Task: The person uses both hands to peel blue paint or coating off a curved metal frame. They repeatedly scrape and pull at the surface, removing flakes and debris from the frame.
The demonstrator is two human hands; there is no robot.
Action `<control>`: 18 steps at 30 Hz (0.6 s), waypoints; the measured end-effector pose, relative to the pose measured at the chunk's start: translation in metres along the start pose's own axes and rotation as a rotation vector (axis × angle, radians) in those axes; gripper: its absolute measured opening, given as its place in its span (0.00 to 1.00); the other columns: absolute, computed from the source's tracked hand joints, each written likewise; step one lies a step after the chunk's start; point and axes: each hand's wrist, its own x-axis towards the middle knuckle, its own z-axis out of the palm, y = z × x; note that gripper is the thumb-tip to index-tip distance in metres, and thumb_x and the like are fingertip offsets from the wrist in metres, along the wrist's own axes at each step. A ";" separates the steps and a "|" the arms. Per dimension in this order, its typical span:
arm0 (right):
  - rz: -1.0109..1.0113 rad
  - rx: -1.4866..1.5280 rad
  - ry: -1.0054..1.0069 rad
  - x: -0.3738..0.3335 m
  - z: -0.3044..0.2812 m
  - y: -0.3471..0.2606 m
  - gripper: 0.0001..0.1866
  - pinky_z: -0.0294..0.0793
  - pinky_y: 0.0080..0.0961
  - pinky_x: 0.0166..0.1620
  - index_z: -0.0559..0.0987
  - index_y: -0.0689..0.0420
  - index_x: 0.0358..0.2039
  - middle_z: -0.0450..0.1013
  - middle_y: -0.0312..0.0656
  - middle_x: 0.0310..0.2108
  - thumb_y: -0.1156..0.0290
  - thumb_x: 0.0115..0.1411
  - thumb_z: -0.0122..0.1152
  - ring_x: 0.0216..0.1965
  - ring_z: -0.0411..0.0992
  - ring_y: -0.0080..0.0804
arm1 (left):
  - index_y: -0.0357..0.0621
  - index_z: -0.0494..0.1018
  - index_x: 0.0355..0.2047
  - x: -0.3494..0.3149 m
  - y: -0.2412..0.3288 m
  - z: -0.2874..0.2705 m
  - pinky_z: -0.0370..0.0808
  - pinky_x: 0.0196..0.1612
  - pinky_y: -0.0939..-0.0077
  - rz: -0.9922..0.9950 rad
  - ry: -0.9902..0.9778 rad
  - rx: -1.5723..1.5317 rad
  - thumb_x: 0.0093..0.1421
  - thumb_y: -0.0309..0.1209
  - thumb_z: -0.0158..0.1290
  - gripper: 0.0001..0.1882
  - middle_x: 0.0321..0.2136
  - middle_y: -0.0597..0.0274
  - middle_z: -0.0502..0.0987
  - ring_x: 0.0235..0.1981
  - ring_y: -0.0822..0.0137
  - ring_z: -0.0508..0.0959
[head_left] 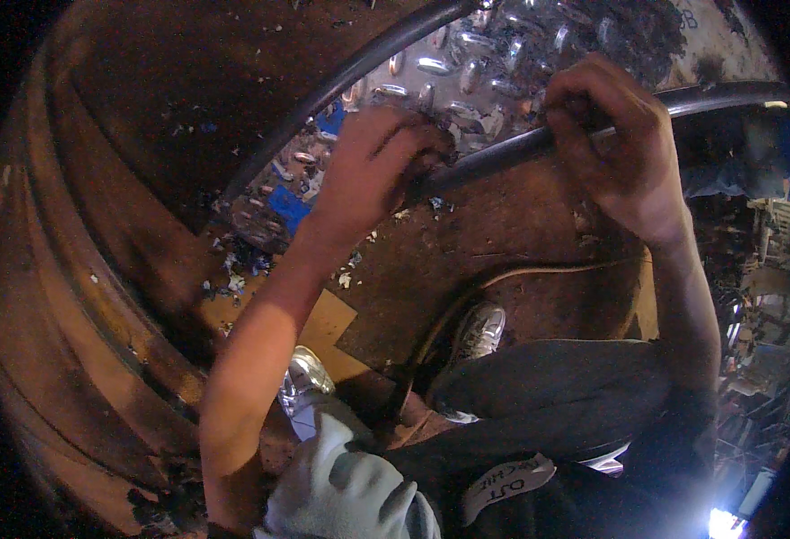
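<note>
A metal tread plate [467,81] with raised oval bumps lies at the top, edged by a dark rounded rod or tube [503,153]. My left hand [372,166] is over the plate close to the tube, its fingers curled down around something dark that I cannot make out. Further right, my right hand [624,135] is bent over the tube with thumb and fingers drawn together. Whatever lies between them is too small or hidden to name. Blue scraps [287,207] and pale flakes lie on the plate near my left wrist.
Rusty brown curved metal ribs [116,269] run along the left. A thin cable [503,269] crosses the brown floor beside my shoes [480,331]. Flat tan cardboard [328,323] lies under my left forearm. Piled scrap [759,287] and a bright light [726,523] are at the right.
</note>
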 end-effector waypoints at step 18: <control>-0.043 -0.023 0.017 0.001 0.005 -0.002 0.08 0.70 0.22 0.35 0.75 0.62 0.35 0.70 0.39 0.29 0.85 0.53 0.60 0.31 0.72 0.25 | 0.60 0.79 0.36 0.004 0.025 -0.001 0.66 0.41 0.62 0.190 0.145 0.497 0.49 0.36 0.59 0.12 0.36 0.77 0.76 0.35 0.67 0.74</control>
